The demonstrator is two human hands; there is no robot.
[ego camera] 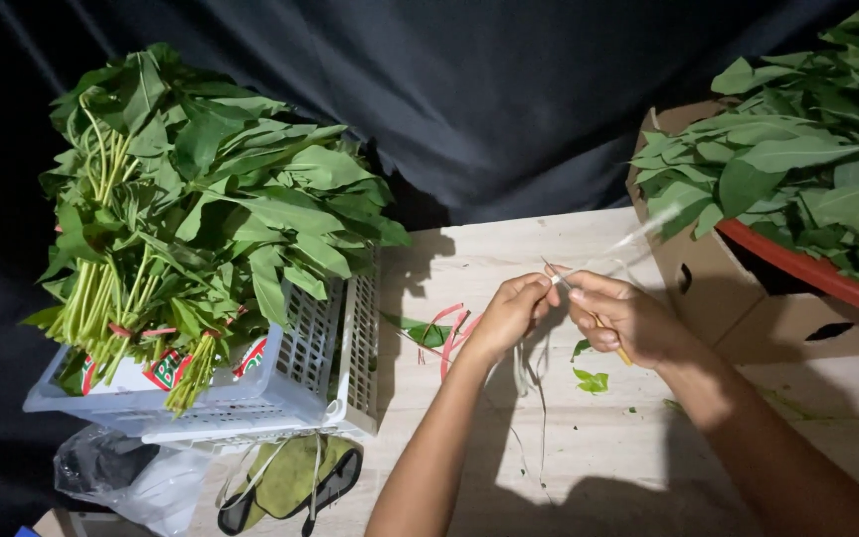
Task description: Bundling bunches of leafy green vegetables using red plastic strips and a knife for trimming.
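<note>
Both hands meet above the middle of the pale wooden table (569, 438). The left hand (511, 313) is curled, its fingertips pinching a thin pale strip (638, 237) that runs up and to the right toward the cardboard box (748, 308). The right hand (626, 316) is closed around a slim yellowish stick (616, 346), whether a small blade or tool I cannot tell, and its fingertips touch the same strip just beside the left hand's pinch. More pale strands (527, 383) hang from the hands down to the table.

Under the hands lie red and white bands (449, 333) with a green leaf (420, 330) across them, and a small leaf scrap (592, 380) sits near the right wrist.

At the table's left edge a white plastic crate (325, 363) carries tied bundles of leafy greens (201, 209), stems pointing toward the near left corner. At the right edge the cardboard box carries a red-rimmed basin (807, 267) heaped with more greens (807, 159). Below the near left corner a clear plastic bag (126, 477) and a pair of green sandals (290, 482) lie on the floor. Dark cloth (509, 99) hangs behind.
</note>
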